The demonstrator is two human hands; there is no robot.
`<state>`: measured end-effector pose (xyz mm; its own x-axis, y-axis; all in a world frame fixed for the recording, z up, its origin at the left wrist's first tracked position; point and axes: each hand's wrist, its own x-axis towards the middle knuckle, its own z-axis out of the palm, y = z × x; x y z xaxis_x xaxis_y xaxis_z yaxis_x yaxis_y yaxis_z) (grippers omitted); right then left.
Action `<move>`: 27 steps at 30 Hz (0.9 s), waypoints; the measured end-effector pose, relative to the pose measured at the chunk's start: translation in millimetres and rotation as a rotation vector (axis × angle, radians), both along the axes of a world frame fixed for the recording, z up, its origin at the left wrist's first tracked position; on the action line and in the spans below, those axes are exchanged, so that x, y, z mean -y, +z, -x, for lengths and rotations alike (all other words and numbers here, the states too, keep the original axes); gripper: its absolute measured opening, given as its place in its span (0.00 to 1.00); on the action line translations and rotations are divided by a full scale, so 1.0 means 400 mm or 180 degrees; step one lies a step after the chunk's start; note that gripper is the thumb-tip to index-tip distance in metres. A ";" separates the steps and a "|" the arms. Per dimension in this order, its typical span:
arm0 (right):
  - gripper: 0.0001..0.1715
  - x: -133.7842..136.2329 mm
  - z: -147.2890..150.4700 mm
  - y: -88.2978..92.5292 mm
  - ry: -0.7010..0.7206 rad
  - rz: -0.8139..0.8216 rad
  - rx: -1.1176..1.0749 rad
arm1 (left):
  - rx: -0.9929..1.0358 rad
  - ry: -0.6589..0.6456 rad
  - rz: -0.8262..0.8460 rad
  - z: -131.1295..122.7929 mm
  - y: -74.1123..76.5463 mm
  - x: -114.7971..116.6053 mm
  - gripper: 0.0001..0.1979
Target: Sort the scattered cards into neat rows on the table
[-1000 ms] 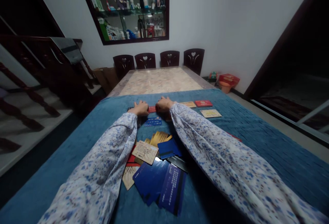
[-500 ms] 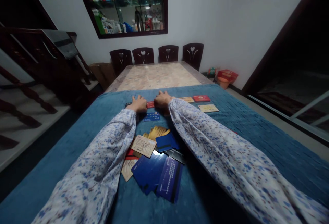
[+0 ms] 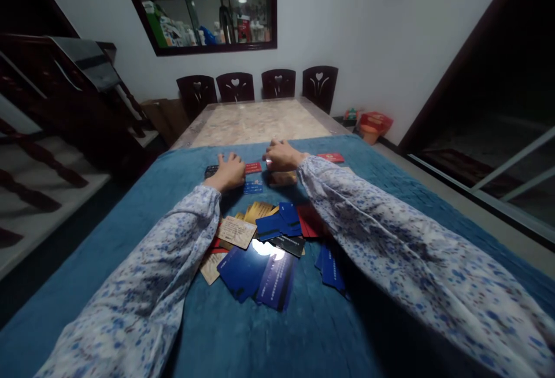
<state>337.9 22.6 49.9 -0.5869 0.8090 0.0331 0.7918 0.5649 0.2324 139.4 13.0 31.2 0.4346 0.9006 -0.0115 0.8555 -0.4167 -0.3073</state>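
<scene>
My left hand (image 3: 230,171) lies over the far row of cards with its fingers stretched apart. By its fingers are a black card (image 3: 210,171), a red card (image 3: 254,167) and a blue card (image 3: 252,187). To the right, my right hand (image 3: 282,156) is closed with curled fingers. Something small glints at its fingertips, but what it holds is hidden. A tan card (image 3: 281,178) lies just below that hand. Between my forearms spreads a loose pile with blue cards (image 3: 245,271), a purple card (image 3: 275,280), a beige card (image 3: 236,232) and yellow cards (image 3: 259,211).
A blue cloth (image 3: 243,337) covers the near part of the table (image 3: 255,118). Beyond my right sleeve lies another red card (image 3: 330,157). More red cards (image 3: 309,222) and blue cards (image 3: 332,268) lie beside my right forearm. Several dark chairs (image 3: 277,84) stand at the far end.
My right hand has moved to the right, away from the left hand and the red card, uncovering the tan card. My left hand stays near the same cards. The view has shifted slightly.
</scene>
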 end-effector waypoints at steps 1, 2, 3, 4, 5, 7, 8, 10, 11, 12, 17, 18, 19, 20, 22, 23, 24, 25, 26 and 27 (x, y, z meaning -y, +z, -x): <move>0.21 0.008 -0.008 0.000 0.0009 -0.0009 -0.0003 | 0.0005 -0.0040 -0.0025 -0.002 -0.001 0.007 0.19; 0.21 0.015 -0.015 0.000 0.0018 -0.0020 -0.0013 | 0.0014 -0.0083 -0.0045 -0.005 -0.003 0.015 0.19; 0.20 0.021 -0.022 -0.002 0.0030 -0.0027 -0.0028 | 0.0029 -0.0126 -0.0057 -0.008 -0.004 0.023 0.19; 0.20 0.026 -0.029 -0.005 0.0043 -0.0035 -0.0047 | 0.0049 -0.0160 -0.0059 -0.011 -0.005 0.031 0.20; 0.20 0.032 -0.037 -0.009 0.0055 -0.0042 -0.0070 | 0.0078 -0.0189 -0.0057 -0.015 -0.006 0.041 0.20; 0.19 0.045 -0.051 -0.015 0.0060 -0.0042 -0.0113 | 0.0151 -0.0247 -0.0046 -0.025 -0.007 0.061 0.21; 0.19 0.053 -0.058 -0.017 0.0049 -0.0041 -0.0130 | 0.0195 -0.0280 -0.0040 -0.030 -0.008 0.071 0.21; 0.19 0.075 -0.072 -0.019 0.0023 -0.0030 -0.0161 | 0.0303 -0.0369 -0.0040 -0.039 -0.011 0.091 0.22; 0.19 0.087 -0.079 -0.018 0.0023 -0.0020 -0.0173 | 0.0361 -0.0414 -0.0042 -0.044 -0.013 0.101 0.23; 0.18 0.101 -0.087 -0.017 0.0022 -0.0007 -0.0179 | 0.0414 -0.0458 -0.0043 -0.048 -0.015 0.110 0.23; 0.18 0.164 -0.128 -0.019 -0.0044 -0.0021 -0.0223 | 0.0497 -0.0626 0.0001 -0.072 -0.026 0.160 0.22; 0.17 0.173 -0.137 -0.023 -0.0069 -0.0031 -0.0253 | 0.0524 -0.0676 0.0003 -0.078 -0.027 0.170 0.22; 0.17 0.181 -0.147 -0.027 -0.0081 -0.0030 -0.0280 | 0.0574 -0.0742 -0.0001 -0.084 -0.027 0.181 0.22; 0.17 0.189 -0.157 -0.032 -0.0078 -0.0042 -0.0313 | 0.0630 -0.0803 0.0008 -0.092 -0.028 0.192 0.23; 0.16 0.202 -0.180 -0.044 -0.0074 -0.0037 -0.0345 | 0.0708 -0.0897 0.0056 -0.108 -0.030 0.214 0.22; 0.16 0.208 -0.191 -0.051 -0.0056 -0.0034 -0.0357 | 0.0729 -0.0923 0.0075 -0.116 -0.032 0.224 0.22; 0.16 0.214 -0.202 -0.058 -0.0045 -0.0031 -0.0365 | 0.0744 -0.0973 0.0091 -0.124 -0.034 0.234 0.22; 0.15 0.220 -0.213 -0.065 -0.0076 -0.0066 -0.0396 | 0.0754 -0.1015 0.0106 -0.132 -0.037 0.244 0.21; 0.15 0.225 -0.224 -0.073 -0.0077 -0.0076 -0.0413 | 0.0781 -0.1067 0.0109 -0.139 -0.041 0.255 0.20; 0.15 0.230 -0.235 -0.082 -0.0079 -0.0088 -0.0437 | 0.0812 -0.1148 0.0117 -0.146 -0.045 0.265 0.19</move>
<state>431.8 -69.4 17.2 -0.5551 0.8209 0.1342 0.8309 0.5395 0.1363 197.9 -92.8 13.3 0.7140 0.6919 0.1077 0.7000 -0.7091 -0.0847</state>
